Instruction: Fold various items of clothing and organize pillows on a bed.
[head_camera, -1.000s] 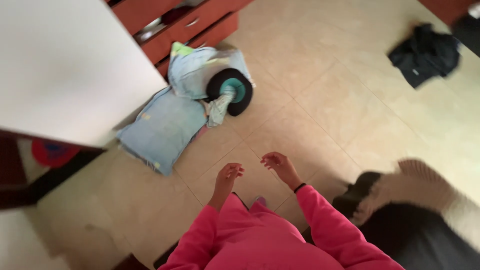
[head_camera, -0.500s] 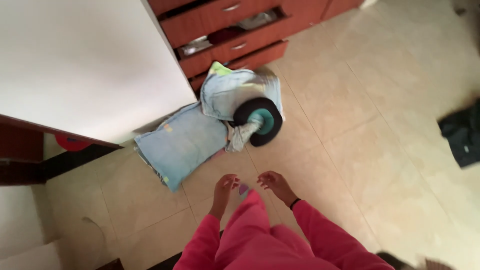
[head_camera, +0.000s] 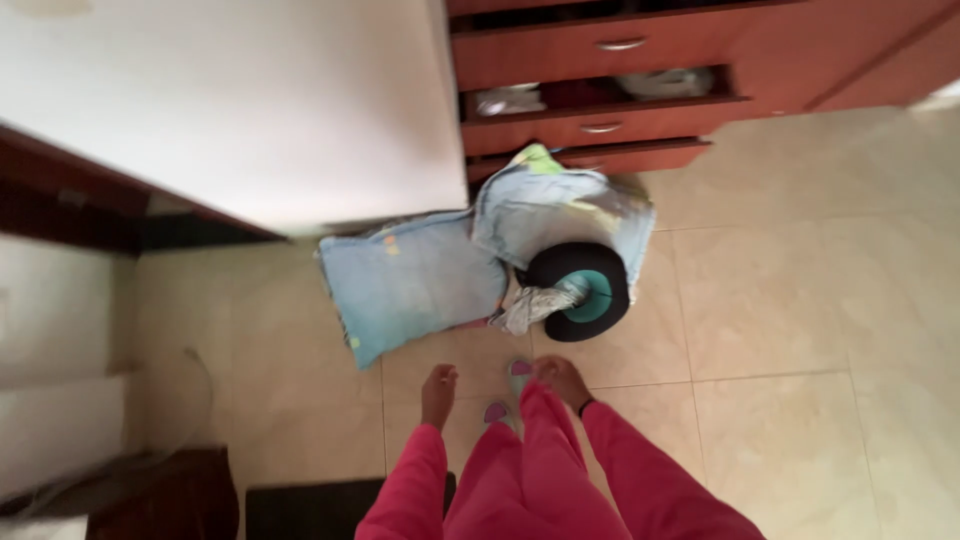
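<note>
You have stepped closer to the pale blue fabric pillow (head_camera: 415, 283); it now lies nearer your feet.
Your left hand (head_camera: 438, 386) and right hand (head_camera: 562, 376) hang loosely curled and empty above the beige tiled floor (head_camera: 780, 320); the black-and-teal round wheel (head_camera: 580, 291) sits just beyond.

The sleeves (head_camera: 640, 480) and trouser legs (head_camera: 520, 470) are bright pink. The slippers (head_camera: 519, 372) are pale green with a pink inner patch. The flat cushion (head_camera: 415, 283) is light blue with small yellow and orange marks; the crumpled cloth (head_camera: 555, 205) is the same blue with a green corner. The wheel (head_camera: 580, 290) is black with a teal centre. The drawers (head_camera: 620, 90) are reddish-brown, the floor (head_camera: 800, 300) beige tile.
</note>
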